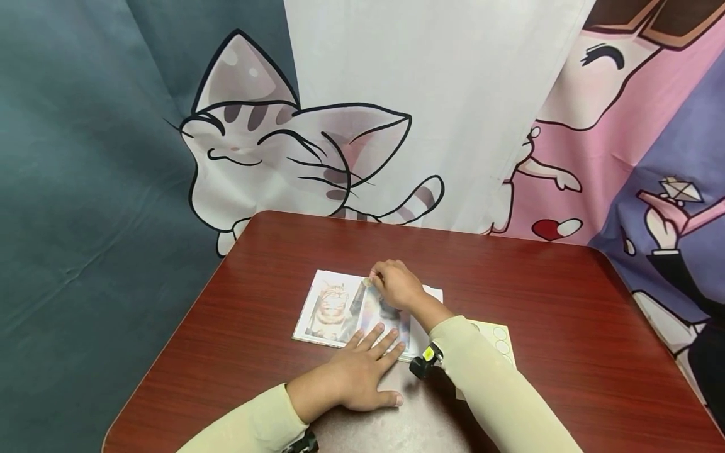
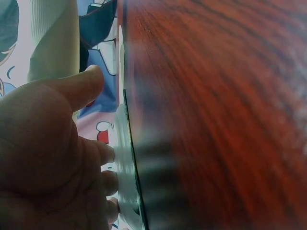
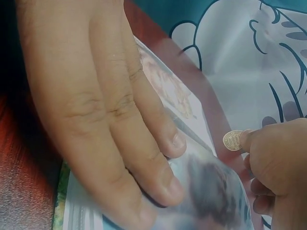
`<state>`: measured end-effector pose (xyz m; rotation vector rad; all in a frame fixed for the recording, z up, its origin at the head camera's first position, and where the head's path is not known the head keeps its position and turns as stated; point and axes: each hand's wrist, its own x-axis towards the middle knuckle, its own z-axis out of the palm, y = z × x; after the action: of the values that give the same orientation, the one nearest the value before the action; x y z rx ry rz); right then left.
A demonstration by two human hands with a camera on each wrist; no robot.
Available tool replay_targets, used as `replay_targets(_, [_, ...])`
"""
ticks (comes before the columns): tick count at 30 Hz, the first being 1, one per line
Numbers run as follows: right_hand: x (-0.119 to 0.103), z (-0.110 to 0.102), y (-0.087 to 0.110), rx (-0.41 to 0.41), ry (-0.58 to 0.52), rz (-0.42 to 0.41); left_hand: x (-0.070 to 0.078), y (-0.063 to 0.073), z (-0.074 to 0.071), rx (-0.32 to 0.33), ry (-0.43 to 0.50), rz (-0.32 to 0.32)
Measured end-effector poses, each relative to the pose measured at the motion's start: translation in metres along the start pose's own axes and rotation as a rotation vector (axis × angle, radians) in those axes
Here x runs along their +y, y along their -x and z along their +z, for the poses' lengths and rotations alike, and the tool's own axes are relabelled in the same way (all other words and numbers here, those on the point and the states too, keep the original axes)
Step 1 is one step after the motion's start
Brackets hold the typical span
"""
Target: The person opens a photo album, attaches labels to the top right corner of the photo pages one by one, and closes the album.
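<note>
An open album (image 1: 420,336) lies on the table. Its left page shows a picture of an orange cat (image 1: 331,305); a glossy photo (image 1: 368,318) lies beside that picture, its glare hiding parts of the image. My left hand (image 1: 362,371), fingers straight and spread, rests its fingertips on the album's near edge and the photo's lower end. My right hand (image 1: 396,284) pinches a small round gold sticker (image 3: 233,140) with printing on it between thumb and finger, at the photo's top edge. In the right wrist view, left-hand fingers (image 3: 100,120) cover part of the photo.
A pale yellow sheet with round outlines (image 1: 501,333) lies right of the album, partly under the right sleeve (image 1: 481,365). The brown wooden table (image 1: 255,302) ends at a cartoon-printed curtain (image 1: 442,75). A small black camera (image 1: 425,362) sits on the right wrist.
</note>
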<state>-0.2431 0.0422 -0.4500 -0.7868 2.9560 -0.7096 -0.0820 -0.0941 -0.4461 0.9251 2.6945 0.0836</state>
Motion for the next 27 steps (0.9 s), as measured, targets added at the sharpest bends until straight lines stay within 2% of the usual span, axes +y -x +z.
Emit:
replay_targets(13, [-0.001, 0.002, -0.009, -0.011, 0.096, -0.027, 0.001, -0.001, 0.002, 0.008, -0.017, -0.001])
replay_targets(27, [-0.004, 0.010, -0.016, -0.044, 0.093, -0.009, 0.001, -0.001, 0.002, 0.011, -0.009, 0.003])
